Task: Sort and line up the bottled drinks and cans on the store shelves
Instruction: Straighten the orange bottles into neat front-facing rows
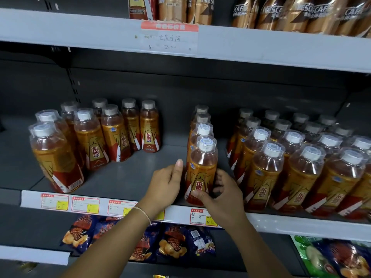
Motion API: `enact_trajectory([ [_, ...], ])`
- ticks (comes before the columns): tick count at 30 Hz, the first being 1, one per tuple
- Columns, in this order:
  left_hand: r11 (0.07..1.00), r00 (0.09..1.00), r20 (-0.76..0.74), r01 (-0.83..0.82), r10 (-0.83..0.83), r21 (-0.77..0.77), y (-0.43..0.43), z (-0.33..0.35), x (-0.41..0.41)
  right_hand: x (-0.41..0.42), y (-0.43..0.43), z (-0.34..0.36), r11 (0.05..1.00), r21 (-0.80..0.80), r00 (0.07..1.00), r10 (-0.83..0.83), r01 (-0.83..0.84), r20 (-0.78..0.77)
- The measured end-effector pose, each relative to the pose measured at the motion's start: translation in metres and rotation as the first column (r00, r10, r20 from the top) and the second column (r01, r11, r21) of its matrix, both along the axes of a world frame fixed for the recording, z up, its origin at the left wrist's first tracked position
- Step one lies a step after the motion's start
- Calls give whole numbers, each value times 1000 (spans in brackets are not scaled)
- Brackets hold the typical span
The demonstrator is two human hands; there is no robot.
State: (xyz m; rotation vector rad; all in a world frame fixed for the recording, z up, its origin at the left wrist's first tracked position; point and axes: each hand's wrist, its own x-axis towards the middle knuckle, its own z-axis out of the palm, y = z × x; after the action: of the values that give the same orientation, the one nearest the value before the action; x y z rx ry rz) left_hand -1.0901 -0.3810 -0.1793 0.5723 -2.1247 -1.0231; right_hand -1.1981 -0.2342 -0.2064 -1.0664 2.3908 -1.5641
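Amber energy-drink bottles with clear caps stand on the grey middle shelf [128,177]. One front bottle [202,163] heads a single-file row near the shelf's centre. My right hand [220,195] grips its lower label from the right, thumb across the front. On the bottle's left side rests my left hand [166,185], its fingers curled against it. A loose group of the same bottles [90,137] stands to the left, some tilted. To the right is a dense block of several rows [301,169].
Bare shelf lies between the left group and the centre row. Price tags [86,205] line the shelf's front edge. Brown coffee bottles [291,15] fill the shelf above. Snack bags [172,243] lie on the shelf below.
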Motion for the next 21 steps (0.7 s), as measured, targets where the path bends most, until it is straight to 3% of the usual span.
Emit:
enact_trajectory([
  [8,997,997,-5,-77,77,9,-27,2,-37,2,1,3,999,46,1000,-16,17,-15],
  [12,980,998,-56,24,-13,198,-38,-2,-60,10,4,3,999,47,1000,-25,25,-18],
  [17,779,981,-176,175,-84,602,-58,-1,-97,20,6,-4,983,152,988,-86,105,-126],
  [21,547,912,-322,410,-254,730,-58,1,-110,23,3,-6,940,284,961,-120,191,-248],
])
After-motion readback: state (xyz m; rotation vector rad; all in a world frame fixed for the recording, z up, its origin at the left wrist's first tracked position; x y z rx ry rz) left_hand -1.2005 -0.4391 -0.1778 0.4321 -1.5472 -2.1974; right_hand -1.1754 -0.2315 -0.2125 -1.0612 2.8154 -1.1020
